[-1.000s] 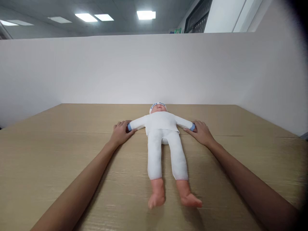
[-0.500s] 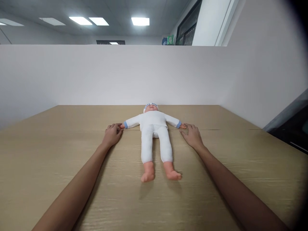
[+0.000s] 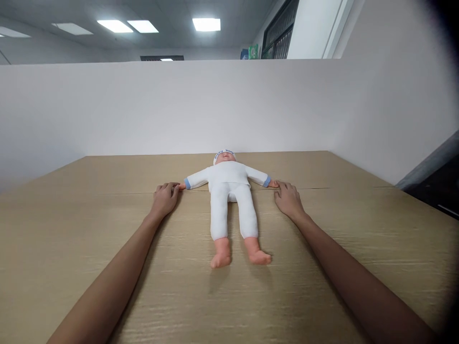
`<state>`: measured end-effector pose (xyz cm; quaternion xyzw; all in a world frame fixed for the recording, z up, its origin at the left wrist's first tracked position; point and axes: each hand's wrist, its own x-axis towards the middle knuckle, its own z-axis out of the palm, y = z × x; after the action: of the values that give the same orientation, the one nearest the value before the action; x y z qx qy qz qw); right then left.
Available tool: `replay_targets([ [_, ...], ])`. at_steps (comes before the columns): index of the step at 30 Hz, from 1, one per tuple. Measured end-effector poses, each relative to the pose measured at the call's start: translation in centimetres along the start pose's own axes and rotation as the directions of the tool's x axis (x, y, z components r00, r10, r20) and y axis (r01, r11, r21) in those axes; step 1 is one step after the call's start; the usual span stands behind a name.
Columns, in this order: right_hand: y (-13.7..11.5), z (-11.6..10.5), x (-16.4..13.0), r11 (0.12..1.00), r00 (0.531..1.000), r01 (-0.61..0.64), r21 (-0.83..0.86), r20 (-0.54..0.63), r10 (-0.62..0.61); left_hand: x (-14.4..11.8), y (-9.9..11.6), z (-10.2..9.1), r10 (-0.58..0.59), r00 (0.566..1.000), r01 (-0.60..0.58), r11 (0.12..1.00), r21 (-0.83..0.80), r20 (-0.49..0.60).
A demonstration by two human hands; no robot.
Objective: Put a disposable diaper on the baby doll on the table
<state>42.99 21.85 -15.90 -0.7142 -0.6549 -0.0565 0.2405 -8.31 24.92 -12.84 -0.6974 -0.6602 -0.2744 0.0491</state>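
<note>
Left hand (image 3: 164, 199) resting palm down on the light wood-grain tabletop (image 3: 71, 229), fingers loosely curled, holding nothing, fingertips just touching the doll's tiny pink hand at the end of its outstretched arm. Right hand (image 3: 288, 199) mirrored on the other side, flat and relaxed, gripping nothing, fingertips right at the doll's other pink hand. Both arms stretched far forward, apparently because the doll lies toward the far half of the table.

Between the 2 hands, a soft baby doll in a white one-piece suit with blue cuffs (image 3: 231, 191), lying on its back, arms spread straight out sideways, 2 bare pink feet pointing back toward the camera, head in a white cap with blue lettering pointing toward the far edge. Spread pose seemingly kept flat by the limbs lying out along the seam line crossing the tabletop.

Beyond the head, a plain white partition wall (image 3: 143, 110) closing off the back and right side. Above it, ceiling light panels (image 3: 206, 24) and a dark window frame. Nothing lying between hands and doll.
</note>
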Motion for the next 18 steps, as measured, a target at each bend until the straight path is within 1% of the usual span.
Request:
replay_targets([
  [5,-0.2,0.0,-0.1,1.000,1.000,-0.009,0.017,0.004,0.009,0.0,0.1,0.1,-0.040,0.999,0.039,0.999,-0.014,-0.013],
  [8,-0.4,-0.3,-0.2,0.999,1.000,-0.012,0.050,-0.016,0.013,-0.1,0.3,0.0,-0.051,0.998,0.051,0.998,-0.034,-0.028],
  [10,-0.7,-0.8,-0.3,0.996,0.999,-0.011,0.084,-0.044,0.015,-0.2,0.6,-0.3,-0.060,0.996,0.057,0.997,-0.054,-0.061],
  [12,-1.4,-1.7,-0.7,0.992,0.996,0.004,0.128,-0.088,0.008,-0.5,1.5,-1.1,-0.068,0.991,0.059,0.995,-0.082,-0.118],
  [14,-2.8,-3.1,-1.3,0.983,0.989,0.037,0.180,-0.146,-0.010,-1.3,3.1,-2.3,-0.081,0.978,0.059,0.991,-0.117,-0.191],
  [15,-3.8,-3.9,-1.9,0.976,0.984,0.060,0.209,-0.176,-0.023,-2.1,4.3,-3.0,-0.094,0.969,0.065,0.989,-0.135,-0.228],
  [16,-5.1,-4.8,-2.6,0.967,0.978,0.086,0.241,-0.203,-0.037,-3.2,5.7,-3.7,-0.112,0.957,0.071,0.985,-0.158,-0.267],
  [18,-8.0,-6.6,-4.9,0.939,0.967,0.148,0.310,-0.243,-0.072,-6.5,9.2,-5.0,-0.140,0.933,0.067,0.973,-0.223,-0.331],
])
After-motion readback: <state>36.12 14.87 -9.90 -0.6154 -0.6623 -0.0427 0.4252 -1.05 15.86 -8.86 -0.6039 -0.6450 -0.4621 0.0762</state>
